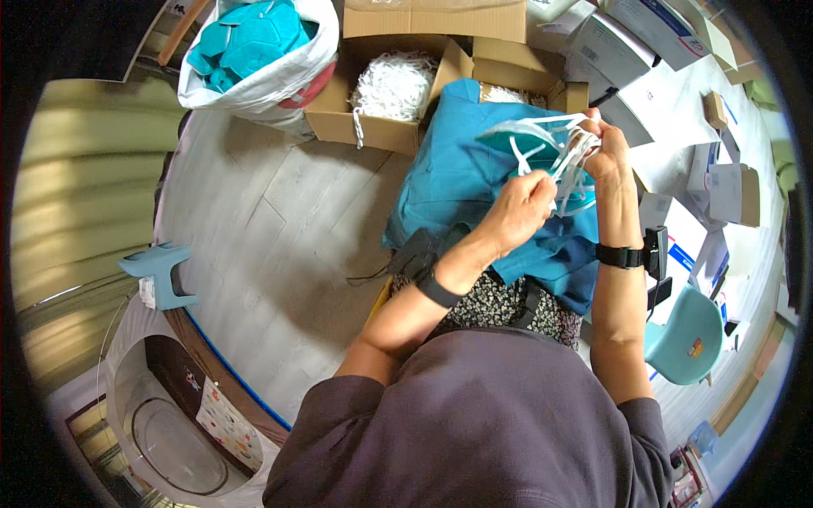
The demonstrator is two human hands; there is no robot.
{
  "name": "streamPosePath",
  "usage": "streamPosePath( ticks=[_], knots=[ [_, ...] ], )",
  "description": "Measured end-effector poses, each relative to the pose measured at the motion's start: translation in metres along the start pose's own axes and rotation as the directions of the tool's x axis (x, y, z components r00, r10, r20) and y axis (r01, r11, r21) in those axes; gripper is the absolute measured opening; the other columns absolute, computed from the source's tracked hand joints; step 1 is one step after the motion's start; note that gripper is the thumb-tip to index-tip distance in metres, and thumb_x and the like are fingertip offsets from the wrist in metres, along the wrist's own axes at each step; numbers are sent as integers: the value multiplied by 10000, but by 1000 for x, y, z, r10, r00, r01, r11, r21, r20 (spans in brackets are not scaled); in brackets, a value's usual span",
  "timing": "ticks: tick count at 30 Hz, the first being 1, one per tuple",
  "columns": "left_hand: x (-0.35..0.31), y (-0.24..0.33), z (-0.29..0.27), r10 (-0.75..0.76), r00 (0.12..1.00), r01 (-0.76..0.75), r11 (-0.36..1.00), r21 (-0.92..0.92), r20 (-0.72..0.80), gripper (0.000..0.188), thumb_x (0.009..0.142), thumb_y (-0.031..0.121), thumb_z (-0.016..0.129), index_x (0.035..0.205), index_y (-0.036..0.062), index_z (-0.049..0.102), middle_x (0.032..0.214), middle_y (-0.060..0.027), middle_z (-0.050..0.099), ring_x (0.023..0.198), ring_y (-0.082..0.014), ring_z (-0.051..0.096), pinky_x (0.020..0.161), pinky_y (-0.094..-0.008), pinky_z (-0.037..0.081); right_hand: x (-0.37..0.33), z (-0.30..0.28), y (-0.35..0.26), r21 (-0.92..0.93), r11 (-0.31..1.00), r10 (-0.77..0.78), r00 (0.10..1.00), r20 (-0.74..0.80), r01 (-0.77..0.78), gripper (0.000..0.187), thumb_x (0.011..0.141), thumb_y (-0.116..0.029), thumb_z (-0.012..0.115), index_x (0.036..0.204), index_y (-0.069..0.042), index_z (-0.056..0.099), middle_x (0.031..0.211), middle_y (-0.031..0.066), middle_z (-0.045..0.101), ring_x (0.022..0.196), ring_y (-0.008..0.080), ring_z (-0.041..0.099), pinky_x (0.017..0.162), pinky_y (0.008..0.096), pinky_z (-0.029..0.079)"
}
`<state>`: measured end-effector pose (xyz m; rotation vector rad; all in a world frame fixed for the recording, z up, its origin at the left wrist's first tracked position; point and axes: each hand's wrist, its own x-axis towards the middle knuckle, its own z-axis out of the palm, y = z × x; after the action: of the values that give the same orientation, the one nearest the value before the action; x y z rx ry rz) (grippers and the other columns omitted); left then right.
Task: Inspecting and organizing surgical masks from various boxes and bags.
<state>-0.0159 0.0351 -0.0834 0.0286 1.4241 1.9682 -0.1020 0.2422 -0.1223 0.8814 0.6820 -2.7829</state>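
In the head view, white cords [394,89] are being held by two open cardboard boxes [394,140], and teal pieces [254,42] by one white sack [254,103]. Above a blue cloth [449,161], a teal strapped item [508,134] is being shown in two parts, the upper pointing left, its long axis roughly crosswise. Its white straps [572,154] are being pinched by the fingers [539,184] of the left hand [517,212] and the right hand [607,154].
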Motion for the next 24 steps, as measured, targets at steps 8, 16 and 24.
streamPosePath(
  ticks=[8,16,24],
  knots=[
    [-61,-20,-17,-182,980,197,957,-212,86,313,1059,326,413,858,92,464,620,78,315,482,-20,262,426,-207,209,19,-18,-31,73,982,-153,960,-234,174,173,942,-32,394,862,-63,544,622,-19,443,505,108,421,505,247,420],
    [-16,-9,-41,-99,986,141,920,-365,131,252,1030,230,484,993,1,580,644,70,369,506,-21,309,451,-183,261,-64,-10,23,-299,939,-75,951,301,169,99,957,-146,463,955,-68,524,613,-55,371,541,43,328,511,192,287],
    [19,4,-75,-52,980,-12,947,-320,-190,215,1000,199,484,975,13,590,762,-48,572,646,-124,524,510,-241,389,-80,-45,23,-180,965,-140,957,253,189,108,946,-147,462,951,-57,522,617,-53,349,542,62,324,502,212,303]
  ],
)
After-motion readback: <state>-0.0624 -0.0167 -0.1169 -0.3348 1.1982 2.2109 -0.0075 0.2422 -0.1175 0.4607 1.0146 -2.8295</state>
